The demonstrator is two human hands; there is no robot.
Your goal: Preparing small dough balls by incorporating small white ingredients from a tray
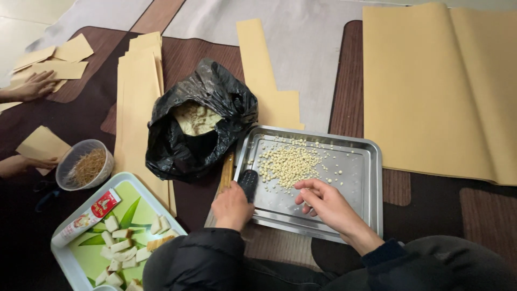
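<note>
Head view, one scene on a patterned floor mat (301, 48). Metal tray (371, 178): rectangular, shallow, lying flat in front of the person; holds a loose heap of small pale pellets (288, 161) toward its left half, with strays scattered to the right. Left hand (231, 206): at the tray's near left corner, fingers curled closed around a small black tool (248, 181) whose tip rests on the tray floor just beside the heap. Right hand (323, 200): over the tray's near edge, fingers bent and drawn together at the heap's lower edge; whether it pinches any pellets cannot be told. Black plastic bag (215, 102): open, just left of the tray, pale powdery contents showing. Tan paper sheets (436, 86): a large stack at right, long strips behind and left of the bag. Green tray (81, 253): lower left, carrying white cut pieces (121, 248) and a tube. Clear bowl (86, 164): holds brown shreds, beside another person's hands (35, 86) resting on paper at the far left.
</note>
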